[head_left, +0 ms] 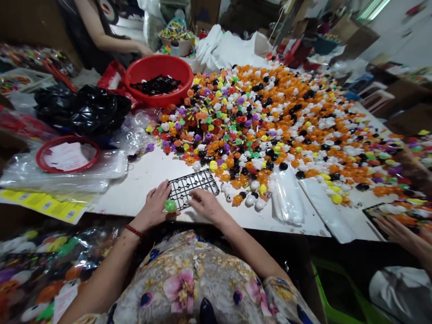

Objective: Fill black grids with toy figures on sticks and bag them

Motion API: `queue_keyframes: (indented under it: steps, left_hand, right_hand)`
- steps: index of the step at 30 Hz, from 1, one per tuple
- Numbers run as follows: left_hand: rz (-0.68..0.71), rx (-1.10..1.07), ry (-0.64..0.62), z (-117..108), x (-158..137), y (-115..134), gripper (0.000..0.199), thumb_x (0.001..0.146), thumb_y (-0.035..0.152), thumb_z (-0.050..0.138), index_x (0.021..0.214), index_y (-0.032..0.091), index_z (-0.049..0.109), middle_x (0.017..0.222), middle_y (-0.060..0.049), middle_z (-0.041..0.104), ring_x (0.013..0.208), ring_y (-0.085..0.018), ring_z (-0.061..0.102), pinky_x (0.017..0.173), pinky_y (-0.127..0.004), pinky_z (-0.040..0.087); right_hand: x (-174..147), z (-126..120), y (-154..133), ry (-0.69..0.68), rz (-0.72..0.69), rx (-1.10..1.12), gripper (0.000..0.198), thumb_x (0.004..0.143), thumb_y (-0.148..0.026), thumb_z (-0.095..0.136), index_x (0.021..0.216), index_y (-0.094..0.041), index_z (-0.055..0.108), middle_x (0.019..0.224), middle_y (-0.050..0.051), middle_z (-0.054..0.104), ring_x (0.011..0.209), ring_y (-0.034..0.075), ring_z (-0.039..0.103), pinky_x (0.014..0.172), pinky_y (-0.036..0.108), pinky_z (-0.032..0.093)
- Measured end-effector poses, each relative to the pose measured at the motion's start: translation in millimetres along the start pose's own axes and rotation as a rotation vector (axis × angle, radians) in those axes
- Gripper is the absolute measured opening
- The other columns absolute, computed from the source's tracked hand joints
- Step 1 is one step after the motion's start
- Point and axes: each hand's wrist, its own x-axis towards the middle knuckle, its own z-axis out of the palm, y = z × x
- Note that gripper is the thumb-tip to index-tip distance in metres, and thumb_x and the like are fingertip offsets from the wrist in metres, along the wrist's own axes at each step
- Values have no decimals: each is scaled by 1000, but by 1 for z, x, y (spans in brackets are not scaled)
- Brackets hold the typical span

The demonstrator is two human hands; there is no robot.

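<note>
A black plastic grid tray (197, 185) with rows of small round holders lies on the white table in front of me. My left hand (157, 204) grips its left edge, fingers along the side and thumb low by the corner. At that lower left corner sits one round green plastic piece (170, 206), close to my left thumb. Over the lower middle of the grid hovers my right hand (206, 204), fingers loosely bent and apart, with nothing visible in them. Just beyond the grid, a heap of small figures (249, 130) in orange, white, black, purple, green and yellow covers much of the table.
A red tub (158, 63) holds more black grids. Left of me are a red basket (67, 153) with paper slips, black plastic bags (83, 108) and yellow label sheets (43, 204). Clear bags (286, 195) lie right. Another person's hands (398, 231) work at far right; another arm shows behind.
</note>
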Motion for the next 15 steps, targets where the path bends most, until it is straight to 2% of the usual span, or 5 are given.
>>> queue_keyframes:
  steps: [3,6,9,11,15]
  left_hand:
    - [24,-38,14,2,0,-8,82,78,57,60,144,13,39,153,-25,37,142,-36,36,108,-50,34]
    - [55,-88,56,1,0,-11,77,82,54,56,144,13,39,152,-24,39,141,-36,38,108,-49,36]
    - [58,-158,128,-2,0,-8,74,81,52,60,143,17,41,150,-21,42,137,-35,43,107,-50,40]
    - [32,-221,194,-6,-1,-3,70,78,49,66,138,19,46,144,-18,49,131,-33,50,104,-48,44]
    - [11,-351,294,-14,-5,9,34,81,45,68,103,19,63,103,-10,66,98,-23,64,86,-39,54]
  right_hand:
    - [2,-57,26,314,295,-305,8,91,-26,56,87,-25,62,91,9,68,84,24,63,79,37,48]
    - [8,-97,47,436,491,-475,5,89,-20,59,88,-17,63,96,17,66,89,28,63,78,37,45]
    - [15,-110,56,430,619,-544,8,86,-21,65,86,-13,65,97,20,67,88,28,64,74,35,43]
    - [18,-111,58,430,635,-515,8,86,-19,64,86,-11,66,96,21,67,88,28,64,72,34,42]
    - [19,-111,61,466,633,-405,9,84,-10,56,82,-12,64,91,21,67,89,29,63,74,37,41]
